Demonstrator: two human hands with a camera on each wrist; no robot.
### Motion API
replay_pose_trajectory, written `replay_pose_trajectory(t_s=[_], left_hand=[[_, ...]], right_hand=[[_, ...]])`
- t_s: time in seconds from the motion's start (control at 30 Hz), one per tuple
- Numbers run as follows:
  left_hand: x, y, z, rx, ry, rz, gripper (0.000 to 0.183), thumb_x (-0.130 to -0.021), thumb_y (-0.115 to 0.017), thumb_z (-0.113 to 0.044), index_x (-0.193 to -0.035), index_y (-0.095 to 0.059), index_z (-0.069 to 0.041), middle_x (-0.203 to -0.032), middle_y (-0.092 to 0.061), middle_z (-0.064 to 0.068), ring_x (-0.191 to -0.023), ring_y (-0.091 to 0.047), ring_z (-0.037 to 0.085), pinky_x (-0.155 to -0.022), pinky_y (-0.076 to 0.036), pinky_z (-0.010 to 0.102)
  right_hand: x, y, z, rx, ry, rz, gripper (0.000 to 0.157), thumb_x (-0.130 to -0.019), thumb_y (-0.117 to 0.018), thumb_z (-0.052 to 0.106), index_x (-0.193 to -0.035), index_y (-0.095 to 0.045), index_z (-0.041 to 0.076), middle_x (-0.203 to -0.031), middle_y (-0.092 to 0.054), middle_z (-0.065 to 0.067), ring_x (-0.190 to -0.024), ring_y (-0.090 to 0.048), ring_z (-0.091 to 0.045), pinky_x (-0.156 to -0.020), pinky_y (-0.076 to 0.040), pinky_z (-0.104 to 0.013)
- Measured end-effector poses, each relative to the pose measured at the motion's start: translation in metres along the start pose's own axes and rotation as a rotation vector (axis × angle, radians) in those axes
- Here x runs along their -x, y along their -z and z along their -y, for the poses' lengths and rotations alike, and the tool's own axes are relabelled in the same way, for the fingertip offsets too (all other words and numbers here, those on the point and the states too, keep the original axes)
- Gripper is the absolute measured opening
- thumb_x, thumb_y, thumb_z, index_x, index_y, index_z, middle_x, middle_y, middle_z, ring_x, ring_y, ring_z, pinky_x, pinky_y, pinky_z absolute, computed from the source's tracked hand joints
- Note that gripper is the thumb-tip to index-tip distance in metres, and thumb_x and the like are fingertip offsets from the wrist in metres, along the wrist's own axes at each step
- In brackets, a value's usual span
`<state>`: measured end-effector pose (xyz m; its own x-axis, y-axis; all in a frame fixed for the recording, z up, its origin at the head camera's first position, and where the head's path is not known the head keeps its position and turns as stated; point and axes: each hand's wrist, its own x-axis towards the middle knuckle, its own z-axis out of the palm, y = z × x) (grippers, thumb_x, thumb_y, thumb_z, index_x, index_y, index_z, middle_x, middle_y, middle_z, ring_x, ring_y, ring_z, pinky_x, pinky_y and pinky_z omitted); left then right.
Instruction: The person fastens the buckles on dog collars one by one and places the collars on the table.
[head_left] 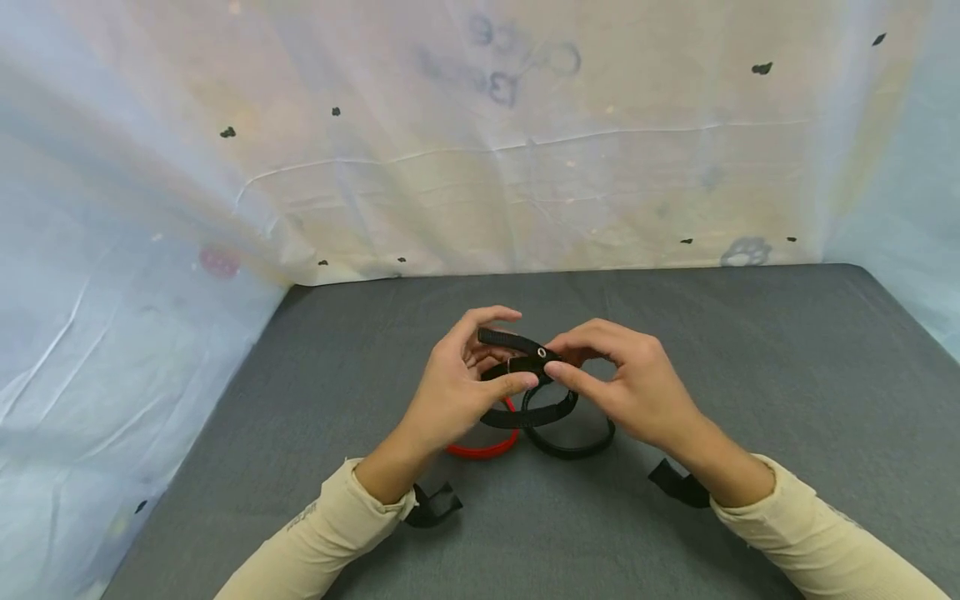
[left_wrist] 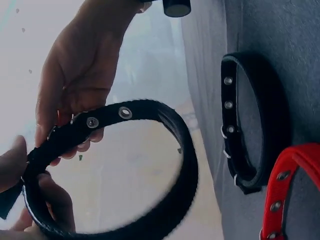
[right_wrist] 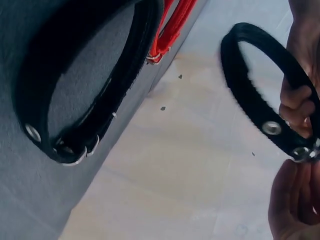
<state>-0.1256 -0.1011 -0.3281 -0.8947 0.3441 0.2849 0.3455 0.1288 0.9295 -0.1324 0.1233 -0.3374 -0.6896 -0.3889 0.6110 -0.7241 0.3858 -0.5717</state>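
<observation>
Both hands hold a black collar [head_left: 528,417] with metal eyelets, raised above the grey table. My left hand [head_left: 442,396] grips one side of its band, thumb in front. Thumb and fingers of my right hand [head_left: 633,383] pinch the collar near the buckle, where the strap's free end sticks out to the left. In the left wrist view the held collar [left_wrist: 187,175] forms a loop, with eyelets along its upper side. Beneath the hands, a red collar [head_left: 483,451] and a second black collar [head_left: 573,452] stand on edge side by side, both looped.
Grey cloth covers the table [head_left: 750,350]. A pale printed curtain [head_left: 525,200] hangs along its back edge, and more sheeting falls at the left and right. Black straps [head_left: 433,506] show at the wrists below the cuffs.
</observation>
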Motion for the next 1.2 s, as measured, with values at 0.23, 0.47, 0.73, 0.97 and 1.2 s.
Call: replay_pose_trajectory(t_s=[0.23,0.47,0.73,0.97,1.2], left_hand=[[-0.0006,-0.0006,0.0013,0.052,0.018,-0.039,0.037,-0.087,-0.076,-0.007,-0.121,-0.061,-0.008,-0.115,-0.066,0.012,-0.105,-0.064,0.018,-0.103,-0.051,0.033],[0.0015,-0.0034,0.0066,-0.078,-0.137,-0.064,0.016,-0.091,-0.074,-0.013,-0.107,-0.074,-0.011,-0.114,-0.064,0.002,-0.095,-0.066,0.015,-0.087,-0.058,0.031],[0.0018,-0.0046,0.0083,-0.117,-0.223,-0.078,0.016,-0.091,-0.074,-0.011,-0.106,-0.076,-0.009,-0.111,-0.063,0.002,-0.090,-0.060,0.016,-0.071,-0.053,0.023],[0.0020,-0.0058,0.0098,-0.119,-0.258,-0.085,0.016,-0.090,-0.073,-0.010,-0.105,-0.077,-0.007,-0.111,-0.063,0.004,-0.095,-0.061,0.016,-0.075,-0.057,0.029],[0.0018,-0.0065,0.0089,-0.229,-0.323,-0.106,0.016,-0.091,-0.073,-0.011,-0.106,-0.078,-0.009,-0.109,-0.064,0.004,-0.089,-0.059,0.016,-0.068,-0.051,0.026]], right_hand=[[0.0005,-0.0030,0.0004,-0.086,-0.045,-0.076,0.023,-0.088,-0.075,0.003,-0.106,-0.073,0.016,-0.098,-0.070,0.006,-0.085,-0.064,-0.004,-0.077,-0.054,-0.017],[0.0007,-0.0045,-0.0001,-0.211,-0.156,-0.068,0.020,-0.092,-0.069,0.003,-0.109,-0.072,0.014,-0.100,-0.071,0.000,-0.084,-0.067,-0.008,-0.076,-0.056,-0.021],[0.0003,-0.0051,0.0007,-0.250,-0.184,-0.048,0.019,-0.093,-0.069,0.005,-0.109,-0.072,0.014,-0.099,-0.070,-0.001,-0.082,-0.067,-0.010,-0.074,-0.055,-0.022],[0.0012,-0.0060,-0.0008,-0.272,-0.142,-0.049,0.025,-0.092,-0.069,0.001,-0.113,-0.071,0.015,-0.101,-0.070,-0.002,-0.085,-0.066,-0.010,-0.074,-0.055,-0.022],[0.0018,-0.0057,-0.0011,-0.293,-0.141,-0.056,0.026,-0.092,-0.067,-0.001,-0.114,-0.071,0.013,-0.101,-0.070,-0.001,-0.087,-0.066,-0.011,-0.076,-0.055,-0.022]])
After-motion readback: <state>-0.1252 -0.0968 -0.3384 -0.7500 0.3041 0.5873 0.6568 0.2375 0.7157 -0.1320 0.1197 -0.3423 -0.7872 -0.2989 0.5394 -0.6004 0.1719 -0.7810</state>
